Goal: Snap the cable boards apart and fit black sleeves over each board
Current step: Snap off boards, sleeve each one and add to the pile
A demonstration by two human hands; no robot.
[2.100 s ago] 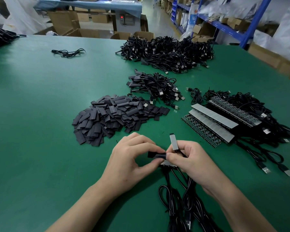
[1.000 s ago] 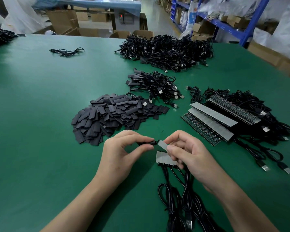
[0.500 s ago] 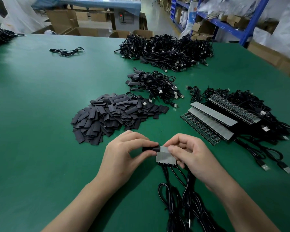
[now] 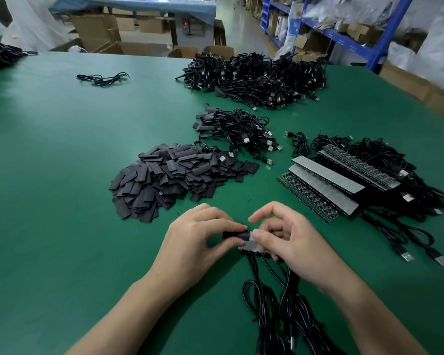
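My left hand [image 4: 198, 242] pinches a black sleeve [image 4: 235, 234] between thumb and forefinger. The sleeve's right end sits over one end of a small grey cable board [image 4: 249, 243], which my right hand [image 4: 292, 242] holds together with a short strip of joined boards. Black cables [image 4: 269, 303] trail from those boards toward me across the green table [image 4: 62, 201]. A heap of loose black sleeves [image 4: 172, 175] lies just beyond my left hand.
Strips of unsnapped boards [image 4: 326, 183] with their cables lie at the right. A small pile of sleeved cables [image 4: 236, 131] sits past the sleeve heap and a large cable pile [image 4: 254, 78] further back. Cardboard boxes and blue shelving stand beyond the table.
My hands lifted a single board free of the strip, brought it to the sleeve, and the sleeve has slid further over the board's end. Both hands moved slightly toward me.
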